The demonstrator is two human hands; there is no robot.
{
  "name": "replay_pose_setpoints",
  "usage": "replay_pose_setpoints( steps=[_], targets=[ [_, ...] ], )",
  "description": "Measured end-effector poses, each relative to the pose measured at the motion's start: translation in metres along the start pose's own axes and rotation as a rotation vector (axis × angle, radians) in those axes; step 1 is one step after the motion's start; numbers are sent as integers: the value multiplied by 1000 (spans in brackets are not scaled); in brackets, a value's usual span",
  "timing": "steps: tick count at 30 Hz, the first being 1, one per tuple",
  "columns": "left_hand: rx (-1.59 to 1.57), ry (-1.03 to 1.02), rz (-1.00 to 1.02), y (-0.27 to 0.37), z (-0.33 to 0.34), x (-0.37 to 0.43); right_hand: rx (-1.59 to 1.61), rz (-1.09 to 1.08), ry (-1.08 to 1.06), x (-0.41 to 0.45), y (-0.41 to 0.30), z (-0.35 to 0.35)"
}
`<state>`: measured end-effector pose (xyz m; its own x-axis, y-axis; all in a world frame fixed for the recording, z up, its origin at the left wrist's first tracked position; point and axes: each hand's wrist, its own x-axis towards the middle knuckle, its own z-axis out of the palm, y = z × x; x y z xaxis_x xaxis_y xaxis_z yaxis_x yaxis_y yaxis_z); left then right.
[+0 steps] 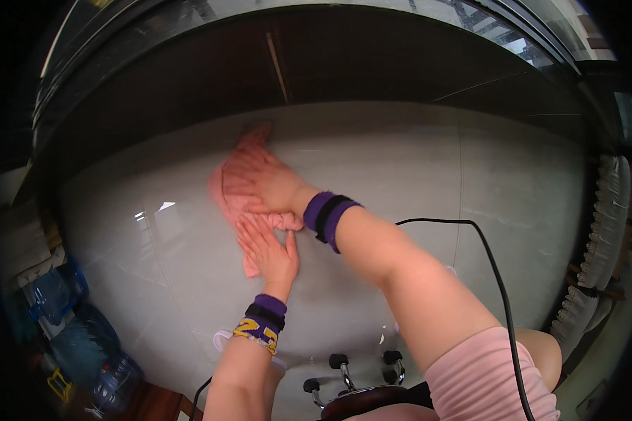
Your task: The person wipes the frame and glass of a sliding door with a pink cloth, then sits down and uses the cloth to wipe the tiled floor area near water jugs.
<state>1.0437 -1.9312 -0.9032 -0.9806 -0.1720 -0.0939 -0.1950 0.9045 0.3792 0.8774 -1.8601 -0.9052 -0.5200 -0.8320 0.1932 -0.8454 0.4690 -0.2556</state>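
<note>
A pink cloth point(284, 221) lies crumpled on the grey tiled floor point(368, 152). My right hand point(260, 181) rests flat across the cloth's middle, fingers spread and a little blurred; a narrow end of cloth sticks out beyond the fingertips. Closer to me, my left hand point(268, 255) presses its fingers on the cloth's lower part, thumb apart, with a strip of cloth showing beside the palm. Neither hand has its fingers closed around the fabric. Purple wristbands point(329, 221) with black straps circle both wrists. Part of the cloth is hidden under the hands.
A dark cabinet front point(200, 89) borders the floor ahead. Large blue water bottles point(50, 297) stand at left, by a brown wooden piece point(155, 402). Chair casters point(339, 360) are near my feet. A black cable point(490, 252) hangs at right, before lace-trimmed cushions point(608, 210).
</note>
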Motion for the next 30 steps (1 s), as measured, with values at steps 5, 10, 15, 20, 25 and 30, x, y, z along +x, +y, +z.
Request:
replay_pose_setpoints(
  steps=[5, 10, 15, 20, 25, 30],
  targets=[
    [7, -123, 108, 21, 1, 29, 249, 132, 8, -57, 67, -31],
    [-73, -148, 235, 62, 5, 28, 365, 187, -32, -74, 74, -40],
    [-113, -271, 381, 41, 6, 24, 210, 360, -30, -104, 47, -38],
    [-167, -329, 543, 86, 17, 65, 42, 623, -2, -157, 72, -58],
    [-140, -350, 727, 115, 28, 101, -164, 987, -121, -194, 71, -63],
    [-108, -319, 907, 98, 29, 117, -331, 1093, 255, -190, 30, -39]
  ],
)
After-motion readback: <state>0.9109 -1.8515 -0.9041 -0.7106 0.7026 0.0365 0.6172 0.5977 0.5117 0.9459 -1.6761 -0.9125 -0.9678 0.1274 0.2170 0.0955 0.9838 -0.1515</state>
